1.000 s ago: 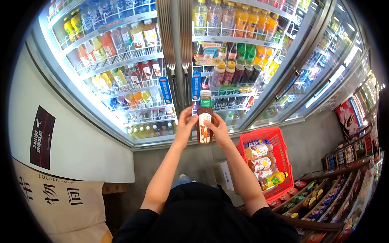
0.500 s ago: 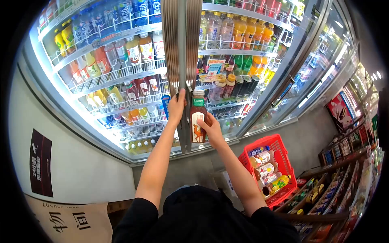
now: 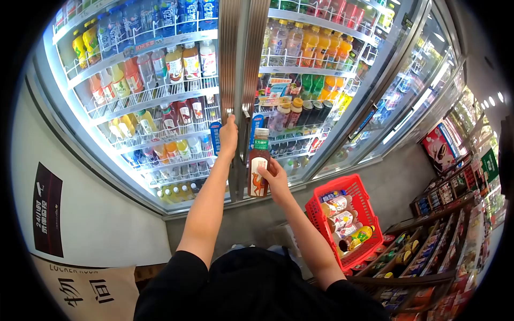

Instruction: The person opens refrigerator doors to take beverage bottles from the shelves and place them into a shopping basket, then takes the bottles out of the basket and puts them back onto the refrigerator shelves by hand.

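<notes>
My right hand [image 3: 276, 179] is closed on a dark brown bottle [image 3: 259, 163] with a green neck band and a white label showing an orange animal; the bottle is upright. To its left, my left hand [image 3: 228, 138] is closed round the handle of the left cooler door [image 3: 230, 64]. The right door's handle [image 3: 246, 131] stands just beside it, with no hand on it. Both glass doors look shut, with rows of bottled drinks behind them.
A red basket [image 3: 348, 184] holding several bottles is on the floor at the right. Snack shelves [image 3: 423, 278] stand at the lower right. A white panel [image 3: 96, 182] with a black sign [image 3: 47, 211] is at the left.
My left hand has left the bottle, reached up to the left door and closed on its handle. The bottle, now in my right hand alone, has shifted slightly left and down in view.
</notes>
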Demonstrator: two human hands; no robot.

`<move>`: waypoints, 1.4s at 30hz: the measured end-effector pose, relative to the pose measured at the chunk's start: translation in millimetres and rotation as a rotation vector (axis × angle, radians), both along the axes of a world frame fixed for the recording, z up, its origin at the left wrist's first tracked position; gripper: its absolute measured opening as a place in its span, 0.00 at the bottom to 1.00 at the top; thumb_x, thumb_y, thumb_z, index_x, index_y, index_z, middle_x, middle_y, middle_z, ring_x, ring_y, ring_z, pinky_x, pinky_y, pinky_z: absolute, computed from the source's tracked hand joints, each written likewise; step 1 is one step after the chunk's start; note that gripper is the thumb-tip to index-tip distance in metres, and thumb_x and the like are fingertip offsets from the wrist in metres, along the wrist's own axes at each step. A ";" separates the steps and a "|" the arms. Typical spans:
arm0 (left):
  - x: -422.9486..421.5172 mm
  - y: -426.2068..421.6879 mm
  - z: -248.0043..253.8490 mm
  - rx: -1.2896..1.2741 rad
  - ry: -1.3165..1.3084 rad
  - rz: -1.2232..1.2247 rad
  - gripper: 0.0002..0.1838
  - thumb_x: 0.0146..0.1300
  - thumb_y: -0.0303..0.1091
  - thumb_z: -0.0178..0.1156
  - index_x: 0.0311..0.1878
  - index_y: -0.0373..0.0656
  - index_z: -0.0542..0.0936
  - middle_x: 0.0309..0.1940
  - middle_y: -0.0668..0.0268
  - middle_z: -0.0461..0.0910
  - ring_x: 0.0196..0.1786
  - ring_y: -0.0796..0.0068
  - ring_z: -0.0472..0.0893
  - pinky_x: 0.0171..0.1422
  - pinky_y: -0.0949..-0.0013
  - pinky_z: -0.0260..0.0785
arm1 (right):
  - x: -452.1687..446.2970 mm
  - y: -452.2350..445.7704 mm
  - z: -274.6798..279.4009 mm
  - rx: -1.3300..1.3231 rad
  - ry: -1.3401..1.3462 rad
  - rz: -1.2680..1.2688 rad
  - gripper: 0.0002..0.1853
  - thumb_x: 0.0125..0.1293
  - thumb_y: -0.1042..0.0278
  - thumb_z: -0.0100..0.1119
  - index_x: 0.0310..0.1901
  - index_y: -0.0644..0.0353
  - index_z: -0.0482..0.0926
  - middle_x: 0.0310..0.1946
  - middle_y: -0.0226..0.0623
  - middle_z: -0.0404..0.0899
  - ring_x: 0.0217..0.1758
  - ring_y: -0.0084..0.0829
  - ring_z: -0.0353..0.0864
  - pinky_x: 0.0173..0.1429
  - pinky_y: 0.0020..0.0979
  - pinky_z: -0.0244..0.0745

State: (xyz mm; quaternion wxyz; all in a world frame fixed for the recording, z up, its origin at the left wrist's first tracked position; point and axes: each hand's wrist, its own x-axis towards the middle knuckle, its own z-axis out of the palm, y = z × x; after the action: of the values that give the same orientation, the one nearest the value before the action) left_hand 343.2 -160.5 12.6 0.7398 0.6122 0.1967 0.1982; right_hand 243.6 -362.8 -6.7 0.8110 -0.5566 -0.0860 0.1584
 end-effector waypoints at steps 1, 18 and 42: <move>-1.4 -0.9 0.5 -0.007 0.010 0.002 0.30 0.70 0.58 0.51 0.20 0.42 0.71 0.19 0.69 0.70 0.25 0.76 0.68 0.33 0.67 0.59 | -4.1 -5.0 2.3 0.004 -0.018 -0.003 0.32 0.67 0.71 0.66 0.70 0.67 0.63 0.59 0.38 0.77 0.60 0.26 0.77 0.64 0.30 0.72; 19.9 -11.2 -7.2 -0.014 -0.045 0.179 0.29 0.71 0.54 0.49 0.15 0.48 0.64 0.14 0.73 0.62 0.19 0.78 0.59 0.26 0.65 0.49 | 24.4 -70.8 3.9 -0.009 -0.004 -0.008 0.35 0.66 0.68 0.67 0.71 0.68 0.62 0.60 0.40 0.77 0.62 0.28 0.77 0.66 0.31 0.70; -104.6 -50.1 -13.9 0.203 0.038 0.208 0.28 0.72 0.54 0.46 0.18 0.46 0.67 0.15 0.71 0.65 0.21 0.76 0.66 0.29 0.67 0.57 | -15.6 -37.9 32.1 0.045 -0.122 0.147 0.36 0.67 0.68 0.68 0.71 0.70 0.60 0.63 0.43 0.74 0.64 0.29 0.75 0.67 0.30 0.70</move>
State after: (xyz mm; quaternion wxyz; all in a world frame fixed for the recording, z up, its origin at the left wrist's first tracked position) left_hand 238.5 -210.6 -1.3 0.6457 0.6637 0.2520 0.2811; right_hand 228.0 -400.6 25.3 0.8027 -0.5392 -0.1793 0.1812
